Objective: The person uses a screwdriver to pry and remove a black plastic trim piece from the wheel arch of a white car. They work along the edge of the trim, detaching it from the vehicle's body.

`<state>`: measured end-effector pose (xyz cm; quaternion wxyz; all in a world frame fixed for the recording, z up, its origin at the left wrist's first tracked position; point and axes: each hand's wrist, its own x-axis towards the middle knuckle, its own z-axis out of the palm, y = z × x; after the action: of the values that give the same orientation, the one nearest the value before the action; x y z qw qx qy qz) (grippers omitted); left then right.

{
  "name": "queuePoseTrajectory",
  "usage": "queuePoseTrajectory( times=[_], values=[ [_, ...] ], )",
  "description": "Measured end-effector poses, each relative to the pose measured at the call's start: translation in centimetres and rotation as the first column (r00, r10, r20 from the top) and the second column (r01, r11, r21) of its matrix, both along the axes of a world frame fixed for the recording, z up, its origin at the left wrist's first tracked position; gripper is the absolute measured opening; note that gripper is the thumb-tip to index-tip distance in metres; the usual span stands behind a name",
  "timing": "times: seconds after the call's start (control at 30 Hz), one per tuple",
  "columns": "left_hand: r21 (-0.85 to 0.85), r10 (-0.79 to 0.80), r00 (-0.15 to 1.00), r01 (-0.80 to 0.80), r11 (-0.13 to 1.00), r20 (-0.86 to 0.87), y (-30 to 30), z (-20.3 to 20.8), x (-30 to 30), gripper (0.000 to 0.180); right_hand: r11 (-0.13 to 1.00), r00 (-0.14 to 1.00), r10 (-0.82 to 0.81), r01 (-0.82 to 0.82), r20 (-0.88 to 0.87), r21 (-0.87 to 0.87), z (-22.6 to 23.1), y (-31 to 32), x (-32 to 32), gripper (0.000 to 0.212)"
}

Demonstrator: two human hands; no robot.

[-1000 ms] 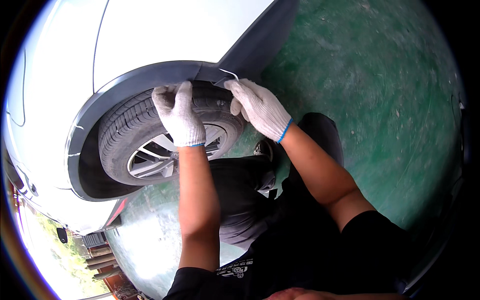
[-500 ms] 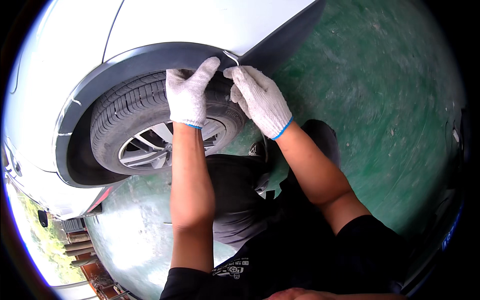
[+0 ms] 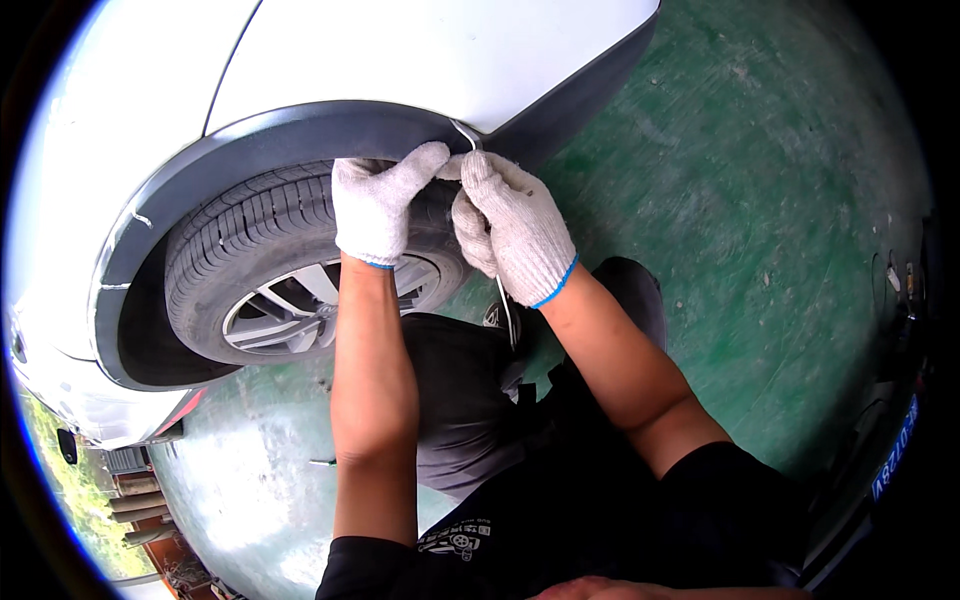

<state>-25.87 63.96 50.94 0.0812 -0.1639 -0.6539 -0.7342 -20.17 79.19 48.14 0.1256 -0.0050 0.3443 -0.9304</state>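
Both of my hands wear white knit gloves with blue cuffs. My left hand (image 3: 372,210) grips the lower edge of the black wheel arch trim (image 3: 300,128); its thumb points right along the trim, while its fingertips are hidden behind the edge. Close beside that thumb, my right hand (image 3: 520,230) is closed on a thin metal rod with a bent end (image 3: 466,133). The bent end meets the trim where it borders the white body panel (image 3: 360,55). More of the rod shows below my right hand.
Under the arch are a black tyre (image 3: 255,220) and a silver alloy wheel (image 3: 300,305). My bent leg (image 3: 455,400) is beneath my arms, above a green floor (image 3: 760,250). Part of another vehicle shows at the far right, with stacked items at the lower left.
The view has shifted, so the car sits lower in it. My right hand has come nearer to my left thumb, and the rod's lower length now shows below it. Both grips look unchanged.
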Motion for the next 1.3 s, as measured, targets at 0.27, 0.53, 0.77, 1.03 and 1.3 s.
queuePoseTrajectory(
  times=[0.27, 0.53, 0.77, 1.03, 1.3],
  values=[
    [0.035, -0.008, 0.999, 0.006, 0.999, 0.044, 0.0, 0.2, 0.4, 0.021, 0.998, 0.996, -0.061, 0.060, 0.058, 0.019, 1.9, -1.5, 0.5, 0.038],
    [0.106, 0.083, 0.997, -0.083, 0.991, 0.005, 1.0, 0.3, 1.2, 0.024, 0.999, 0.988, -0.002, -0.003, 0.154, 0.034, 4.2, -1.5, 0.5, 0.038],
    [0.294, 0.248, 0.968, -0.230, 0.928, -0.024, 3.7, 0.4, 1.9, 0.027, 0.946, 0.963, 0.213, -0.246, 0.168, 0.210, 5.4, 3.1, -0.6, 0.041],
    [0.229, 0.355, 0.931, -0.364, 0.903, 0.081, 3.8, -0.5, 2.1, 0.033, 0.852, 0.929, 0.300, -0.363, 0.215, 0.376, 7.8, 5.1, -0.8, 0.048],
    [0.273, 0.308, 0.948, -0.319, 0.907, 0.084, 4.2, 0.4, 2.6, 0.030, 0.736, 0.896, 0.369, -0.444, 0.247, 0.511, 9.5, 6.5, -2.0, 0.046]
  ],
)
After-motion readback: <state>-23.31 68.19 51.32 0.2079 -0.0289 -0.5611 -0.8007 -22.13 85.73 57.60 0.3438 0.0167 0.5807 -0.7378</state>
